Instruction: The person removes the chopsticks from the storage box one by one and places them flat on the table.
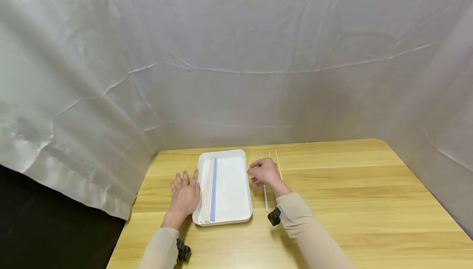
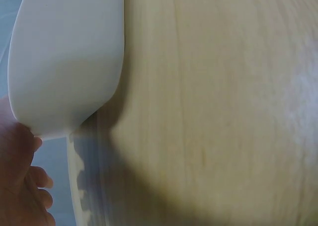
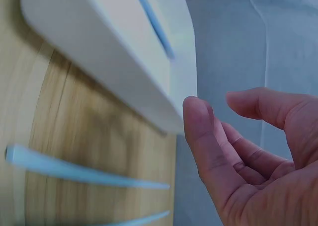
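Observation:
A white tray (image 1: 233, 189) lies on the table with pale pink chopsticks (image 1: 206, 195) and blue chopsticks (image 1: 214, 191) side by side along its left part. My left hand (image 1: 184, 197) rests at the tray's left edge with its fingers spread, the thumb side touching the rim. Just off the tray's right edge is my right hand (image 1: 265, 172), its fingers loosely bent; in the right wrist view thumb and index finger stand apart with nothing between them. Beneath that hand lie light blue chopsticks (image 3: 74, 169) and a yellow chopstick (image 1: 278, 163), partly hidden by the hand and wrist.
The wooden table (image 1: 354, 195) extends to the right of the right arm. A pale curtain (image 1: 236, 104) hangs behind the table and along its sides. Each wrist carries a small black camera (image 1: 274, 217).

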The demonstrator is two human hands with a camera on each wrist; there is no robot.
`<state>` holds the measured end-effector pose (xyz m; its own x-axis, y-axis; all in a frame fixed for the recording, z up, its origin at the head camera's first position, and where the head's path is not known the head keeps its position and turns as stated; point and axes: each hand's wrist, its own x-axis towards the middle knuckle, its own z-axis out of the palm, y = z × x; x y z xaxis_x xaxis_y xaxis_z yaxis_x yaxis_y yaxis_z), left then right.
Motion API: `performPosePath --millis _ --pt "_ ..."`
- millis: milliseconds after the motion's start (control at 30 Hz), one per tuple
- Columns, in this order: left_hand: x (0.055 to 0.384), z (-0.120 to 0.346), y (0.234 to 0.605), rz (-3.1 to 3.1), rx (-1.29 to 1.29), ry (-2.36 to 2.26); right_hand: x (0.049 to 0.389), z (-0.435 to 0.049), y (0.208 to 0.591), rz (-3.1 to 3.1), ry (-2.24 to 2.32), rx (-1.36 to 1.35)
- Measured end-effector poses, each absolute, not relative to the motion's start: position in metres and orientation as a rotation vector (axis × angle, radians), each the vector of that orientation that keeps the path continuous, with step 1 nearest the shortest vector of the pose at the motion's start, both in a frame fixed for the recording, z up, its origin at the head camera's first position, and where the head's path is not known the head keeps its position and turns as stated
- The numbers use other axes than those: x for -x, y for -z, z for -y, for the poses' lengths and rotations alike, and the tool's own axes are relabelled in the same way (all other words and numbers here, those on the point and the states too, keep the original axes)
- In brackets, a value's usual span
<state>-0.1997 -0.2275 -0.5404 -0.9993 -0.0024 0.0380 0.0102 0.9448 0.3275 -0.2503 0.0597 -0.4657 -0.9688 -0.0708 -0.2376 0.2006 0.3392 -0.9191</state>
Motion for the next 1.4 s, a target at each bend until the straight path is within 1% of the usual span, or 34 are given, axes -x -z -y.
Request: performPosePath --millis 300,600,1400 --pt "0.197 0.226 0.542 3.052 -0.006 0.505 0.240 -0.024 0.473 -2.368 1.601 0.014" --pt "0.197 0.225 0.542 3.047 -0.014 0.508 0.225 0.005 0.488 -2.377 1.529 0.074" --pt "0.199 0.220 0.544 3.024 -0.027 0.505 0.214 0.034 0.514 -2.298 1.518 0.038"
